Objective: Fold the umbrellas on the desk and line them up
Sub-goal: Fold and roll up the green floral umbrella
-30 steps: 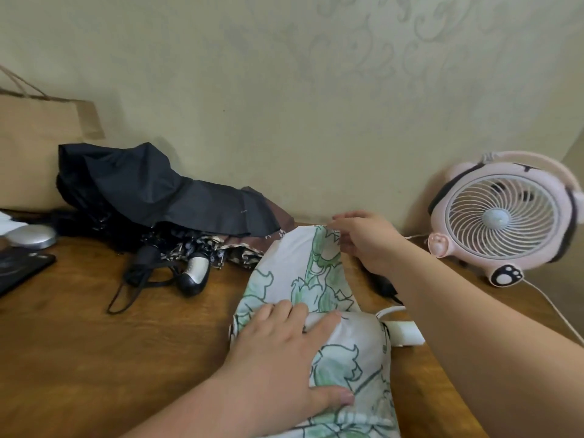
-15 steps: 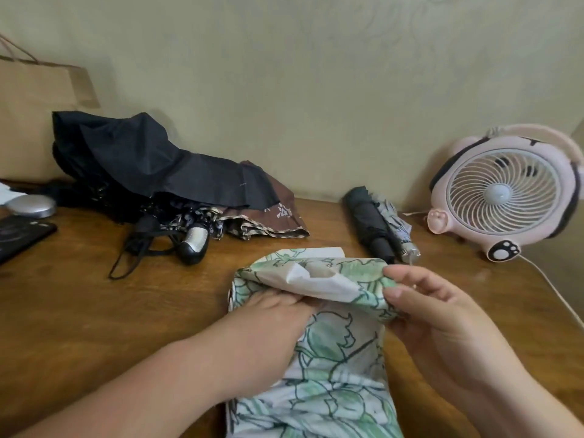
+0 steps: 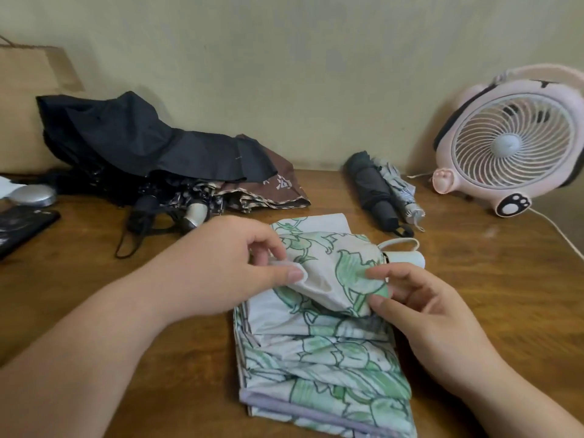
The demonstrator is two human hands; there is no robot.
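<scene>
A white umbrella with a green leaf print [image 3: 322, 352] lies on the wooden desk [image 3: 474, 295] in front of me, its white handle [image 3: 407, 256] pointing to the right. My left hand [image 3: 230, 267] pinches a fold of its cloth between thumb and fingers. At the fold's right end, near the handle, my right hand [image 3: 420, 308] pinches the same cloth. Two folded umbrellas, one black [image 3: 369, 188] and one grey striped [image 3: 398, 191], lie side by side at the back. A loose black umbrella [image 3: 132, 143] and a brown patterned one [image 3: 268, 188] are heaped at the back left.
A pink desk fan [image 3: 512, 143] stands at the back right, its cord [image 3: 559, 229] trailing along the desk. A brown paper bag [image 3: 28, 99] leans on the wall at the far left. A silver oval object [image 3: 31, 194] and a dark flat device [image 3: 22, 226] lie at the left edge.
My left hand has left the flat cloth and now pinches the folded-over part. My right hand has brought the far cloth toward me, uncovering the two folded umbrellas behind.
</scene>
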